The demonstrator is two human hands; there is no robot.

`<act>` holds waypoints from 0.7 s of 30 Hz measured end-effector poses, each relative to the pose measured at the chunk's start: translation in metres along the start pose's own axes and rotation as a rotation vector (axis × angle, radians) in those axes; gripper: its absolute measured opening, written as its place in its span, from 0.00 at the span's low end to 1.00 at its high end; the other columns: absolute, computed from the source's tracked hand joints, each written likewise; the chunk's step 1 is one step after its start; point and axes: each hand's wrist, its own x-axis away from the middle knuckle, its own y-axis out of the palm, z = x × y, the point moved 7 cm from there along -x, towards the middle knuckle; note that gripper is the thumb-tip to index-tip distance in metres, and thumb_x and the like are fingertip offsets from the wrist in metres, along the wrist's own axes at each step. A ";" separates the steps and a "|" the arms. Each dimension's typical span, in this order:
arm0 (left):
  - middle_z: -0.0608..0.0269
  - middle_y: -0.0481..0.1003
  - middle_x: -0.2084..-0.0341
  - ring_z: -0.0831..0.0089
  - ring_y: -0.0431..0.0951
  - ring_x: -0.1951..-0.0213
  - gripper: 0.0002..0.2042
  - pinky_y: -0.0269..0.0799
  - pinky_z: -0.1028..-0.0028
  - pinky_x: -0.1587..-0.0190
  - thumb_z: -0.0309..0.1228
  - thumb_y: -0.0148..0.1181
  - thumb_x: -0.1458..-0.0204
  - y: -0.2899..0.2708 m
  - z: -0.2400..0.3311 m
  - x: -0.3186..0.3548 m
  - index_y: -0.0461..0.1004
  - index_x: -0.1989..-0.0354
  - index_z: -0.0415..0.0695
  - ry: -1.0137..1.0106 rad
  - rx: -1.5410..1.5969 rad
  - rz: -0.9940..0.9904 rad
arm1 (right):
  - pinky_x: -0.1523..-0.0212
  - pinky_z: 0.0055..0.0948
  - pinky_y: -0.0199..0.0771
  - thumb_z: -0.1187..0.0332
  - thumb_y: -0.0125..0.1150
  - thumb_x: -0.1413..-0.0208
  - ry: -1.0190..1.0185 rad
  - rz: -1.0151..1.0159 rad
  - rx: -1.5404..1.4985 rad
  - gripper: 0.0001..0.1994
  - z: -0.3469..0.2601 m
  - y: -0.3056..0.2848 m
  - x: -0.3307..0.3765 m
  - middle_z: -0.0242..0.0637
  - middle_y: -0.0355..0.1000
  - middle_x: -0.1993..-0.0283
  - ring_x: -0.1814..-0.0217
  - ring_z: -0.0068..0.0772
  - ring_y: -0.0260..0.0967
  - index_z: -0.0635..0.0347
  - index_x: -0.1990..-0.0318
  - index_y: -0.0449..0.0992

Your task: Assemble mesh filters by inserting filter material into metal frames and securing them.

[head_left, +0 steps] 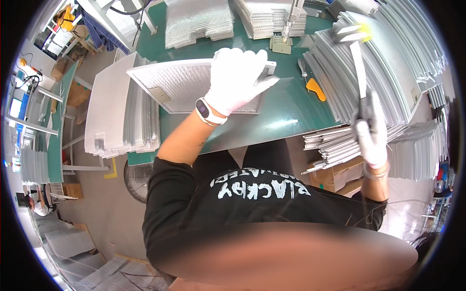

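Note:
My left hand point(237, 80), in a white glove with a watch at the wrist, grips the far edge of a framed metal mesh panel point(187, 80). The panel leans tilted over the green tabletop point(291, 109), and the hand hides part of it. My right hand point(373, 145), gloved too, is closed round the dark handle of a hammer point(358, 68). The hammer is raised at the right with its head up, and the yellow end of that head is blurred. Between the two hands lies a tool with an orange-yellow blade point(316, 90).
Stacks of flat panels point(111, 106) stand at the left and along the right point(383, 63). Silvery mesh sheets point(199, 22) are piled at the back, near a metal stand point(281, 44). Thin frame strips point(335, 148) jut out at the right. A round fan point(136, 180) stands below the table.

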 end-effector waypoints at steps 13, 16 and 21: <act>0.67 0.65 0.83 0.65 0.66 0.76 0.16 0.56 0.64 0.68 0.46 0.69 0.64 0.006 -0.002 0.001 0.71 0.77 0.52 -0.226 -0.016 0.052 | 0.53 0.40 0.75 0.77 0.56 0.45 -0.231 0.047 0.688 0.26 -0.053 0.025 -0.044 0.53 0.74 0.53 0.54 0.52 0.75 0.60 0.36 0.66; 0.67 0.65 0.83 0.65 0.66 0.76 0.15 0.56 0.65 0.67 0.46 0.69 0.64 0.006 -0.002 0.001 0.72 0.77 0.52 -0.216 -0.016 0.068 | 0.55 0.41 0.74 0.78 0.56 0.46 0.076 -0.261 0.670 0.28 -0.012 0.054 -0.034 0.52 0.74 0.56 0.57 0.55 0.74 0.57 0.35 0.64; 0.69 0.66 0.84 0.66 0.68 0.77 0.13 0.57 0.63 0.69 0.47 0.67 0.61 0.003 0.001 0.001 0.72 0.80 0.55 -0.205 0.027 0.083 | 0.60 0.41 0.75 0.72 0.55 0.45 0.205 -0.326 0.833 0.29 0.112 0.062 0.000 0.46 0.73 0.64 0.64 0.51 0.73 0.42 0.34 0.63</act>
